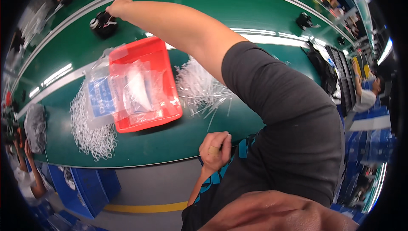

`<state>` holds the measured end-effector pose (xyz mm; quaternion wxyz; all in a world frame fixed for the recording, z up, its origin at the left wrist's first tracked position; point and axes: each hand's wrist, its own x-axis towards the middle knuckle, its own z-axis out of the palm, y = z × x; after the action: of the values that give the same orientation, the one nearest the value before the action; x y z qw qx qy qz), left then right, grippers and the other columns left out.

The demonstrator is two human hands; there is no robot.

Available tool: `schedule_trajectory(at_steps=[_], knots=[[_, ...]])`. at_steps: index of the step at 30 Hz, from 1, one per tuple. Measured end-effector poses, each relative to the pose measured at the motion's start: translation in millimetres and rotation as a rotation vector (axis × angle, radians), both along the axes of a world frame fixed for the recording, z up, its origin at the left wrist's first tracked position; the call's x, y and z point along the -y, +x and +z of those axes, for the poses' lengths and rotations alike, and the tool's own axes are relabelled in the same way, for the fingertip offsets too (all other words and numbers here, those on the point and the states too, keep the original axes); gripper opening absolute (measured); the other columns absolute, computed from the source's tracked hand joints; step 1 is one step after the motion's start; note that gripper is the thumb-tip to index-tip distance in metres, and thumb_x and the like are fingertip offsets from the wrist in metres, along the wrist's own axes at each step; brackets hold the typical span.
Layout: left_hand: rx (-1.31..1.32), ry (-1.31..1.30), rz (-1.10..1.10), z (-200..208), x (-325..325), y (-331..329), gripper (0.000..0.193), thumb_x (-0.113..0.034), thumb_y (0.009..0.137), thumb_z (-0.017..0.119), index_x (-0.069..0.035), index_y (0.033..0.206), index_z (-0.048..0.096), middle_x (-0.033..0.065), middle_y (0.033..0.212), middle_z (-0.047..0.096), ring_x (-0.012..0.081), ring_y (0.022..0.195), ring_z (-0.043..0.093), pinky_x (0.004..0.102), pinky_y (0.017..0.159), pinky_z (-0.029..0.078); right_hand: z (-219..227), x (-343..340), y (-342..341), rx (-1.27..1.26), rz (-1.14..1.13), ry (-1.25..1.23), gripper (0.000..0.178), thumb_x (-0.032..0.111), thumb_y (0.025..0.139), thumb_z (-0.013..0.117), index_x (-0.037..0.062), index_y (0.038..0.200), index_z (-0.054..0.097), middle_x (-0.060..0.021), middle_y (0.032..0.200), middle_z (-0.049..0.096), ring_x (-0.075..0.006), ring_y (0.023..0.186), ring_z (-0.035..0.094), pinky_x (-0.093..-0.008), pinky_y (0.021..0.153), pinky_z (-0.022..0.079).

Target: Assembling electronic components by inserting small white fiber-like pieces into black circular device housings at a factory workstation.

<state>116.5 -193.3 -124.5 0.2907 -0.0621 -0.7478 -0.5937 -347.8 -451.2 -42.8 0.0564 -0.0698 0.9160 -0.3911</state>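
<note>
Black bundle (104, 25) at right hand (120, 7): one; white piles (91, 135): two.

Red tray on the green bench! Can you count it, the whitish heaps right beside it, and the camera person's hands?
Red tray: 1
Whitish heaps: 2 (white loops, whitish strips)
Person's own hands: 2 (left hand, right hand)
Total: 5
</note>
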Motion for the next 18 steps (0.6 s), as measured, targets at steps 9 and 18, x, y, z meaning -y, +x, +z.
schedule_trajectory(at_steps=[9,18], knots=[[-0.029,0.425,-0.023,-9,12,8,0.020,0.008,0.079,0.068,-0.006,0.094,0.069,0.0064,0.092,0.049,0.0127,0.076,0.047,0.0232,0.063,0.041,87,-334,234,-0.436,1.059,-0.039,0.025,0.027,0.086,0.066,0.0069,0.102,0.067,-0.0114,0.095,0.070,-0.0266,0.090,0.067,-0.0376,0.076,0.052],[0.013,0.658,-0.582,75,-73,-79,0.010,-0.008,0.097,0.056,-0.003,0.090,0.061,0.0035,0.083,0.051,0.0097,0.066,0.042,0.0239,0.059,0.036,21,-493,364,-0.195,0.484,-0.672,0.026,0.004,0.084,0.069,-0.0002,0.107,0.058,-0.0100,0.098,0.066,-0.0186,0.093,0.067,-0.0322,0.084,0.053]])
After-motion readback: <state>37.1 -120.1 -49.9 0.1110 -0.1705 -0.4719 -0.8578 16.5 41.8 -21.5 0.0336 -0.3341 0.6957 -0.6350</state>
